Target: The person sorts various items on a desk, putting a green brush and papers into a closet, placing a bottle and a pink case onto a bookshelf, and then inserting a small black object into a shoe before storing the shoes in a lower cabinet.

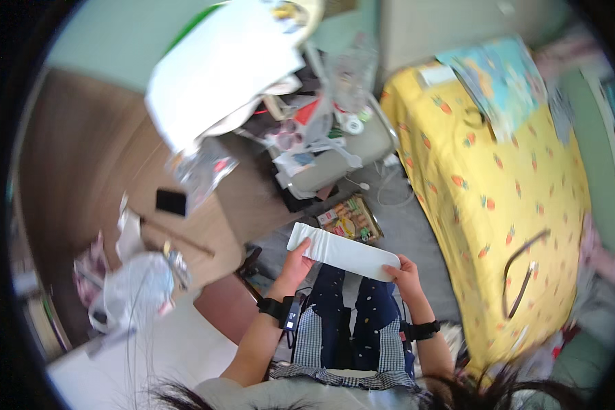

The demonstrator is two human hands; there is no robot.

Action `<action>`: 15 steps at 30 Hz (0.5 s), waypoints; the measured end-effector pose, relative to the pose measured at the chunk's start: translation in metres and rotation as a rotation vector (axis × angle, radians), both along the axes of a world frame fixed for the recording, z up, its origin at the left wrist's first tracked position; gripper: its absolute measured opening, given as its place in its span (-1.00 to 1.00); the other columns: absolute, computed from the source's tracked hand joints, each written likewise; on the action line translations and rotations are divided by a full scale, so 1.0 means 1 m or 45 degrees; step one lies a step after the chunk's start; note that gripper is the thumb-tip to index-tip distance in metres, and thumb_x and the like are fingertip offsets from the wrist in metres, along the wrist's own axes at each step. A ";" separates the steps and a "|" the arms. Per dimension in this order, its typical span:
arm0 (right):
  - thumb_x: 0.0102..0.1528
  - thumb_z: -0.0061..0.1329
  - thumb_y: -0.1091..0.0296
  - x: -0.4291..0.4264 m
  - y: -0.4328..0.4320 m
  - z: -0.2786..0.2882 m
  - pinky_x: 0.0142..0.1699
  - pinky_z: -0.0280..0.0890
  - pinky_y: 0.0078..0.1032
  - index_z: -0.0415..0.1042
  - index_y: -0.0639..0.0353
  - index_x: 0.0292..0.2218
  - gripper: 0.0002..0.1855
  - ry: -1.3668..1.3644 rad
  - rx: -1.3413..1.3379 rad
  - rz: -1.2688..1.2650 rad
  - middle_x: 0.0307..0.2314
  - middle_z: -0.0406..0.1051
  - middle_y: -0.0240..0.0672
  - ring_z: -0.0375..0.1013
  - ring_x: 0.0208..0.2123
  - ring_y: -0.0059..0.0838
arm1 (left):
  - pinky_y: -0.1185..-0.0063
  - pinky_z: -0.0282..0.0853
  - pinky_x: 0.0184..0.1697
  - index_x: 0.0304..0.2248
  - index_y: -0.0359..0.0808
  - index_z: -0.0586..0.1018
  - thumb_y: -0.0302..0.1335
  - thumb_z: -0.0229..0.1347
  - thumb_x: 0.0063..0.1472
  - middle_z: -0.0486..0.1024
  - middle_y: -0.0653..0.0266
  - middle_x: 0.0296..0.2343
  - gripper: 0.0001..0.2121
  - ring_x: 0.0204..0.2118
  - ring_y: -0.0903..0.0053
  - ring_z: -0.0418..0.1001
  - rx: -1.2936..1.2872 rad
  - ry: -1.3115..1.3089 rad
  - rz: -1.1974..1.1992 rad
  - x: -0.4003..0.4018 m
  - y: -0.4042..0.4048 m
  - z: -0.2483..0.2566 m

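Note:
A long white strip with one rounded end (346, 252) is stretched between my two hands, above my lap. My left hand (300, 264) grips its left, creased end; my right hand (406, 274) pinches the rounded right end. What the strip is made of I cannot tell. Just beyond it, on the grey floor covering, lies an open box of small packaged items (351, 218). Black straps with small devices circle both wrists. Dark blue dotted trousers and a checked cloth show below the hands.
A cluttered grey bin (343, 166) stands ahead. To the right is a yellow carrot-print cloth (471, 184) with a dark curved band (507, 282) on it. At left, a wooden table (210, 246) bears a black phone-like slab (171, 202) and plastic bags (138, 287). A person's arm (607, 264) reaches in at far right.

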State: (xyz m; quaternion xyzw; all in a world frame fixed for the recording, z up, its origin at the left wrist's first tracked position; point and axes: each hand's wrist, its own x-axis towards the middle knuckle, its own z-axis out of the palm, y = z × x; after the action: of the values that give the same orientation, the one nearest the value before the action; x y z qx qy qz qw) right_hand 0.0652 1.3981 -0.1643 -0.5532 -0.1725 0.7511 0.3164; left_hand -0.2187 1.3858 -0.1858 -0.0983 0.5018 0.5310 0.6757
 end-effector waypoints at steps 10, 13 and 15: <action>-0.05 -0.02 0.51 -0.072 0.046 0.112 -0.33 0.21 -0.69 0.37 0.34 -0.33 -0.82 0.268 0.297 0.846 -0.45 0.39 -0.43 0.35 -0.42 -0.63 | 0.57 0.34 -0.12 -0.17 -0.42 0.37 -0.49 -0.01 0.14 0.41 0.21 -0.23 -0.73 -0.19 0.50 0.40 0.258 0.348 0.944 0.032 -0.157 0.185; -0.01 -0.05 0.50 -0.096 0.041 0.132 -0.23 0.26 -0.55 0.34 0.37 -0.28 -0.78 0.340 0.270 1.056 -0.40 0.39 -0.33 0.38 -0.35 -0.51 | 0.58 0.33 -0.09 -0.16 -0.43 0.37 -0.51 -0.01 0.14 0.42 0.21 -0.23 -0.73 -0.18 0.50 0.40 0.361 0.410 1.202 0.061 -0.215 0.216; 0.01 -0.08 0.48 -0.113 0.024 0.143 -0.21 0.26 -0.52 0.32 0.35 -0.25 -0.77 0.448 0.261 1.215 -0.37 0.38 -0.31 0.38 -0.33 -0.48 | 0.58 0.33 -0.09 -0.15 -0.44 0.36 -0.51 -0.02 0.14 0.41 0.21 -0.22 -0.72 -0.17 0.50 0.40 0.380 0.519 1.315 0.091 -0.254 0.229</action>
State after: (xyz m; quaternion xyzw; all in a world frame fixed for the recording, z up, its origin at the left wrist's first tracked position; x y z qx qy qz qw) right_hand -0.0476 1.4218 -0.0210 -0.2443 -0.4224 0.8727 0.0153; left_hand -0.1279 1.1315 0.0429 -0.1301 0.4285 0.8654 0.2249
